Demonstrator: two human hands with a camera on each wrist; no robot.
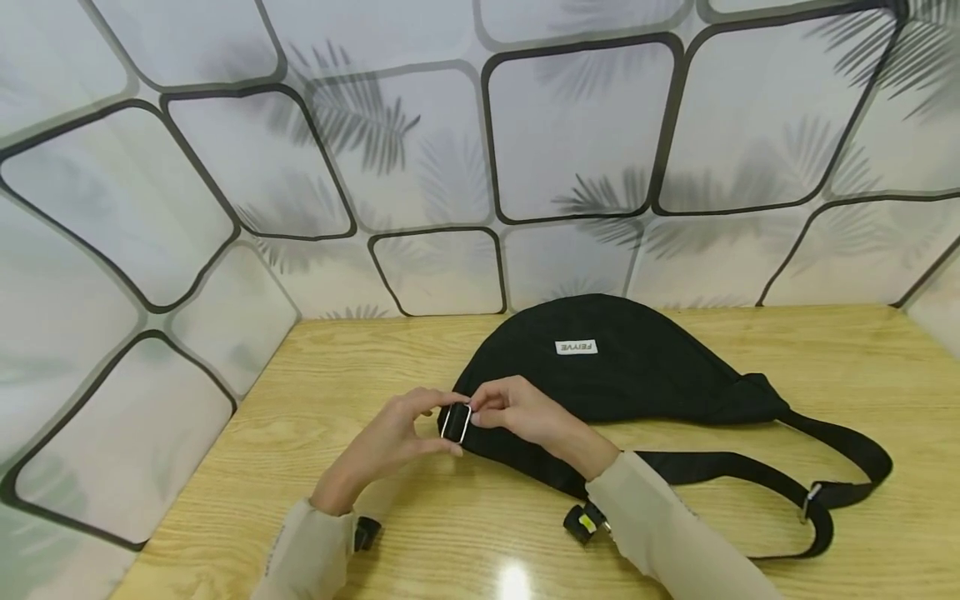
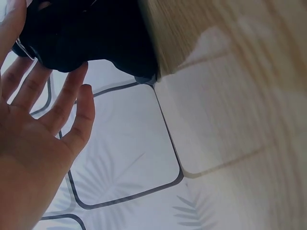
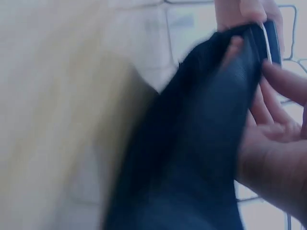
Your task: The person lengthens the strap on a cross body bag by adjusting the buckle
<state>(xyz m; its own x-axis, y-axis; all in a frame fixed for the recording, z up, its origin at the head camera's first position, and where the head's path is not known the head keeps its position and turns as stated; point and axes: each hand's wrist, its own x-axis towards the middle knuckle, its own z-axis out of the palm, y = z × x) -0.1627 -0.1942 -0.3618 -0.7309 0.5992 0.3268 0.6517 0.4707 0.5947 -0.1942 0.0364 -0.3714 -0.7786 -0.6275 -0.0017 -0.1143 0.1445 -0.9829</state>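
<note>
One black bag (image 1: 637, 379), long axis left–right, arched edge toward wall (image 1: 577, 133); left hand (image 1: 390, 429) and right hand (image 1: 528, 412) pinching buckle (image 1: 466, 424) at left end; worktop (image 1: 315, 383) extending leftward.

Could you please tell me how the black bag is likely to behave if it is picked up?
The black bag would probably sag or fold, since its fabric bunches softly at its right end in the head view. Its strap looks floppy, judging by its loose curves on the table. Rolling seems unlikely, as the body lies fairly flat.
</note>
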